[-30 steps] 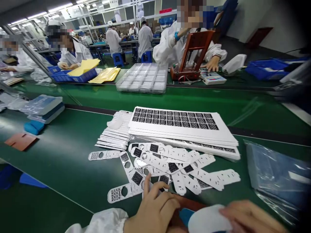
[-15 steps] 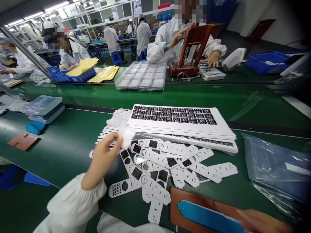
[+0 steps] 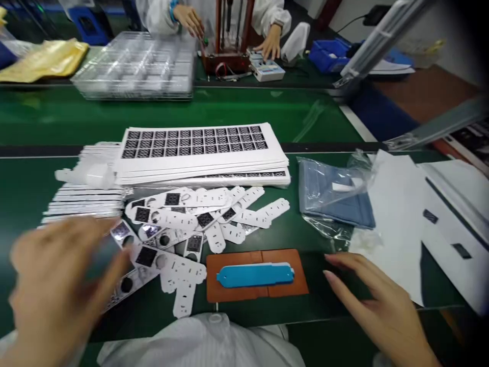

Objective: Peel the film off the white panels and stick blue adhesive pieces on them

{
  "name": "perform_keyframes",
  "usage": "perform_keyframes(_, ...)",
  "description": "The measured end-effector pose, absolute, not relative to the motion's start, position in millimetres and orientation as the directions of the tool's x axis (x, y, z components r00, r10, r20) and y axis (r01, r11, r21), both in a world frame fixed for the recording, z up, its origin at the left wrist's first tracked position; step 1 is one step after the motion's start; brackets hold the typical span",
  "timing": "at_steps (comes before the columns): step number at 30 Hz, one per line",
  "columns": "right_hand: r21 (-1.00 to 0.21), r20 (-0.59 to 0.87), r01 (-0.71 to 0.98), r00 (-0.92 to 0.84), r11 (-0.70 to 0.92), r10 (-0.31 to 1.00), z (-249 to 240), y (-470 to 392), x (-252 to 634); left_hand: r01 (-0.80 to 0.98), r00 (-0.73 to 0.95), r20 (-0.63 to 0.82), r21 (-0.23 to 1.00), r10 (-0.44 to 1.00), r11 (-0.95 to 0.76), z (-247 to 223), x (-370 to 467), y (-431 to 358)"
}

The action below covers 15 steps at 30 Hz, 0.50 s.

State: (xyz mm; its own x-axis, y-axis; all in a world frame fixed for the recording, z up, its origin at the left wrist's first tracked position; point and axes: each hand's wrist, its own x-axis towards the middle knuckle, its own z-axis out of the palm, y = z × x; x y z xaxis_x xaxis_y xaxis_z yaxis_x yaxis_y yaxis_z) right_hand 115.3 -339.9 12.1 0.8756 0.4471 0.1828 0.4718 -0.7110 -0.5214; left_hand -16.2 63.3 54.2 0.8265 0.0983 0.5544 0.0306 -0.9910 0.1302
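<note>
My left hand (image 3: 69, 280), blurred, hovers at the left over the table with fingers apart and nothing in them. Beside it lie scattered white perforated strips with black squares (image 3: 178, 219). My right hand (image 3: 376, 300) is at the right, fingers spread and empty, short of a brown board (image 3: 301, 285). A blue rounded strip (image 3: 255, 275) lies on that board, with a white edge showing beneath it. A small white piece (image 3: 100, 176) rests on the stacked white strips (image 3: 86, 201). Printed sheets with black squares (image 3: 198, 160) lie behind.
Bagged blue-grey material (image 3: 332, 193) and white sheets (image 3: 397, 219) lie at the right. Across the table are a clear compartment tray (image 3: 141, 66), yellow packets (image 3: 46, 58) and a brown fixture (image 3: 225, 61), with another person's hands beside it. A metal arm (image 3: 382, 46) slants at upper right.
The view has turned right and down. My left hand has let go of the white piece, now on the stacked strips. My right hand has come away from the blue strip on the board.
</note>
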Motion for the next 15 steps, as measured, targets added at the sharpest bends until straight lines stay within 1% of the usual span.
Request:
perform_keyframes(1, -0.530, 0.174, 0.492, 0.860, -0.691, 0.480, 8.6, -340.7, 114.0, -0.052, 0.859, 0.512, 0.085, -0.001, -0.995, 48.7, -19.9, 42.4)
perform_keyframes(2, -0.538, 0.166, 0.513, 0.843, -0.669, 0.512, 4.6, -340.1, 112.9, -0.139, 0.873, 0.480, 0.078, -0.085, -0.987, 43.1, -21.8, 21.4)
perform_keyframes(3, -0.547, 0.154, 0.538, 0.818, -0.642, 0.554, 0.3, -338.4, 112.1, -0.113, 0.888, 0.459, 0.165, -0.025, -0.980, 37.4, -22.0, 1.9)
perform_keyframes(4, -0.554, 0.145, 0.560, 0.793, -0.616, 0.591, -3.8, -335.9, 111.7, -0.119, 0.906, 0.422, 0.233, -0.010, -0.965, 31.7, -20.8, -15.0)
perform_keyframes(6, -0.563, 0.146, 0.600, 0.749, -0.568, 0.647, -10.6, -329.7, 112.2, -0.138, 0.933, 0.360, 0.296, -0.024, -0.945, 21.2, -16.4, -37.5)
perform_keyframes(8, -0.566, 0.147, 0.622, 0.721, -0.540, 0.677, -14.6, -324.1, 114.0, -0.155, 0.947, 0.318, 0.307, -0.053, -0.939, 12.8, -12.4, -46.0)
perform_keyframes(11, -0.572, 0.173, 0.651, 0.691, -0.500, 0.702, -16.4, -319.5, 117.4, -0.168, 0.955, 0.283, 0.287, -0.084, -0.943, 6.3, -9.5, -46.0)
perform_keyframes(15, -0.576, 0.190, 0.668, 0.670, -0.472, 0.717, -16.3, -317.8, 118.9, -0.123, 0.969, 0.244, 0.317, -0.044, -0.940, 5.3, -7.9, -44.8)
